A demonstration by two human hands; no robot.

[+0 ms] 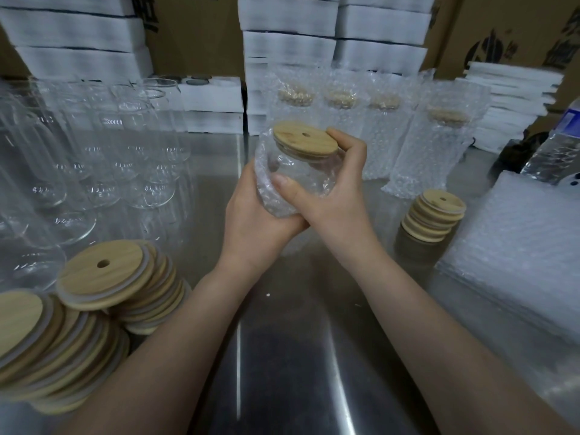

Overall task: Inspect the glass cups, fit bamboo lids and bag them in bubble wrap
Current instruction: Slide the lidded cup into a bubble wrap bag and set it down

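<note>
Where the steel table (282,356) runs nearest, a bare strip lies open between the two forearms, hemmed on the left by two slumped piles of bamboo lids (103,277) that reach the near-left edge. On the right a flat stack of bubble wrap bags (518,262) takes up that side, with a short stack of lids (434,215) just beside its inner corner.

Above the middle of the table, both hands hold the glass cup (301,171) clear of the surface. Its long axis stands close to upright, base down in the palms and mouth up. The bamboo lid (304,138) sits on top, its face sloping down toward the right, straw hole showing. A bubble wrap bag (266,189) covers the lower body and left wall; the lid stands out above the bag's mouth.

The left hand (257,224) cups the bagged base from the left, its fingers curled behind and mostly hidden. The right hand (339,196) grips from the right: its thumb (284,183) lies across the front of the bag, and its fingers (334,133) curl round the far side, one tip at the lid's rim.

Farther left, empty glass cups (94,146) crowd in rows. Behind the held cup stand wrapped cups (408,136), and a water bottle (552,152) sits at the right. White foam trays (288,48) and cardboard boxes (194,32) wall off the back.
</note>
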